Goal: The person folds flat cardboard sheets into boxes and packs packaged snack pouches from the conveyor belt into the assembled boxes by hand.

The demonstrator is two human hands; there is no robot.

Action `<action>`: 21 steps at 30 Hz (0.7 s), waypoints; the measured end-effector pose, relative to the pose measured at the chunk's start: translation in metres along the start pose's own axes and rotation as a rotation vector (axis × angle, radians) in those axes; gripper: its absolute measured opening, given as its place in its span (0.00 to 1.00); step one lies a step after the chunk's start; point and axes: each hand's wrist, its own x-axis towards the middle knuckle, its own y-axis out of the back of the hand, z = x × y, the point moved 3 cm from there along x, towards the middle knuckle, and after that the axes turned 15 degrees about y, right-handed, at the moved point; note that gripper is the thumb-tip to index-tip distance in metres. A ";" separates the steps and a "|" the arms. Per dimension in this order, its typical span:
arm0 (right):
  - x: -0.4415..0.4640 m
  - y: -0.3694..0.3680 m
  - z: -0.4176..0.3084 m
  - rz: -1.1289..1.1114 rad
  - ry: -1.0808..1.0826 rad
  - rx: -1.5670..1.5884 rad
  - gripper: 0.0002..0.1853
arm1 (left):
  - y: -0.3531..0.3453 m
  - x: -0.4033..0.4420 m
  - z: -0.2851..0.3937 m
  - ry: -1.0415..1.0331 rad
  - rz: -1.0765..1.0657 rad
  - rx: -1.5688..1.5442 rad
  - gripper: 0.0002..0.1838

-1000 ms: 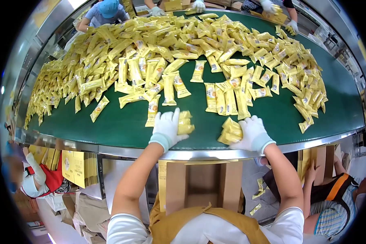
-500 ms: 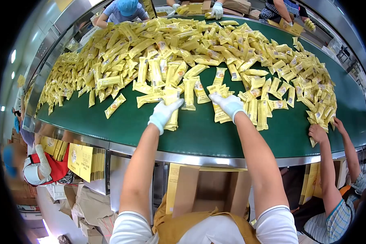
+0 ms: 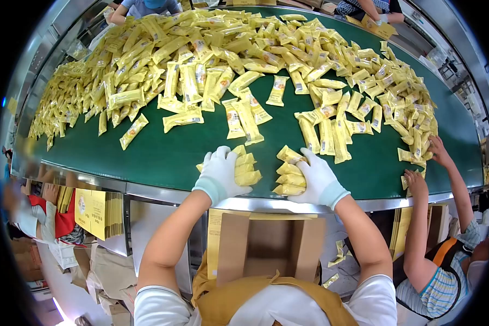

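Note:
My left hand (image 3: 221,173), in a white glove, is closed around a small stack of yellow wrapped snack packets (image 3: 246,167) near the belt's front edge. Another small stack of yellow packets (image 3: 289,178) is gripped by my right hand (image 3: 319,180), also gloved. The packets' ends face each other across a narrow gap of green belt. Just beyond my hands, a few loose packets (image 3: 246,118) lie on the belt. Below the edge, right in front of my body, stands an open cardboard box (image 3: 271,247); its inside looks dark.
A large heap of yellow packets (image 3: 201,49) covers the far part of the green conveyor belt (image 3: 163,157). On the right, a co-worker's hands (image 3: 417,182) handle packets. Folded yellow cartons (image 3: 99,214) stand at the left. Several packets (image 3: 339,255) lie below the belt.
Both hands have drawn back toward the front edge, each bringing a stack of packets. My view has shifted slightly, and the co-worker's hands at the right stay by the packets.

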 end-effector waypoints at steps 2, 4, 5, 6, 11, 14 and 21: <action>-0.009 -0.008 -0.001 0.046 0.031 -0.066 0.45 | -0.003 -0.005 0.005 0.004 0.021 0.044 0.49; -0.015 -0.012 -0.003 0.064 0.046 -0.119 0.48 | -0.010 -0.007 0.007 -0.021 0.091 0.108 0.49; -0.014 -0.013 -0.007 0.061 0.046 -0.142 0.50 | -0.014 -0.007 0.007 -0.031 0.128 0.142 0.49; -0.012 -0.013 -0.011 0.059 0.046 -0.164 0.53 | -0.017 -0.006 0.006 -0.028 0.143 0.144 0.51; -0.005 -0.012 -0.010 -0.137 -0.192 -0.165 0.63 | -0.008 -0.012 0.013 0.081 0.086 0.130 0.61; -0.008 0.005 0.001 -0.077 -0.470 0.248 0.62 | -0.015 -0.016 -0.001 0.058 0.197 -0.016 0.67; -0.019 0.113 -0.103 0.093 0.209 0.759 0.43 | -0.006 -0.037 -0.067 -0.162 -0.032 -1.352 0.71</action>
